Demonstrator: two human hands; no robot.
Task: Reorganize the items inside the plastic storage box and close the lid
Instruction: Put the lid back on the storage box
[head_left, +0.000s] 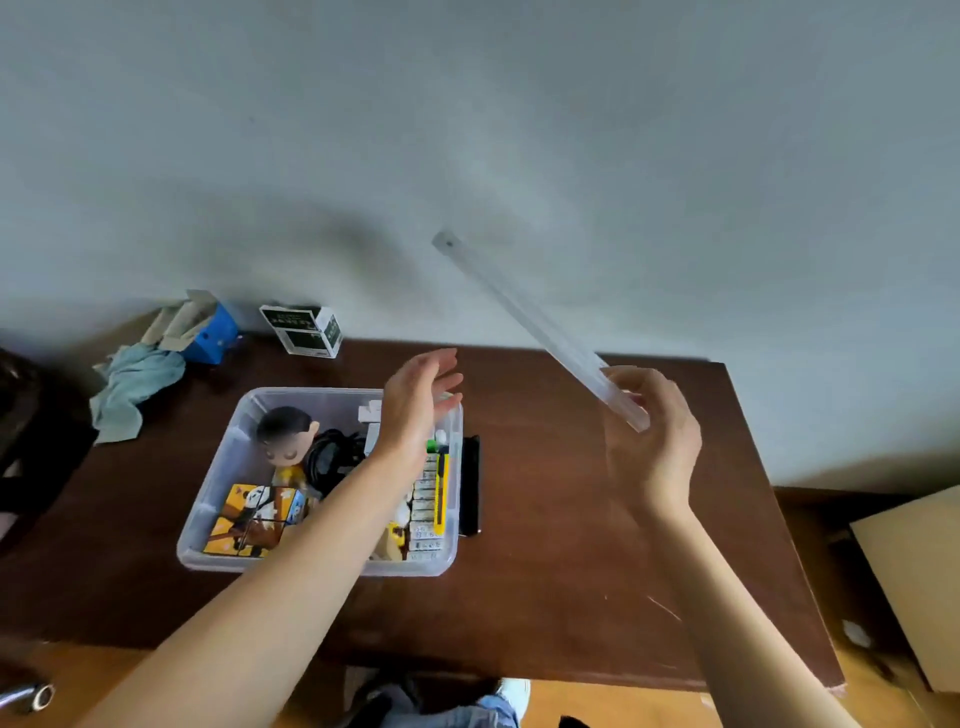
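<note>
The open plastic storage box (218, 499) sits on the table's (597, 519) left half, packed. At two o'clock from it, the right hand (649, 447) pinches the clear lid (535, 322) edge-on: light, springy, probably slick, so best held by opposite rims. The left hand (415, 410) hovers slack over the box.

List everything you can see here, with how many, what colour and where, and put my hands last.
storage box: one, clear plastic, table's left half, lid off
doll head: one, dark hair, box's far-left part
picture cube: one, yellow and brown, box's near-left corner
cable: one, black, box's middle
utility knife: one, yellow, along box's right wall
ruler: one, clear, held above the table
cloth: one, pale blue, table's far-left
carton: one, white and dark, far edge
table: one, brown
left hand: open, above the box
right hand: grips the ruler's near end
</note>
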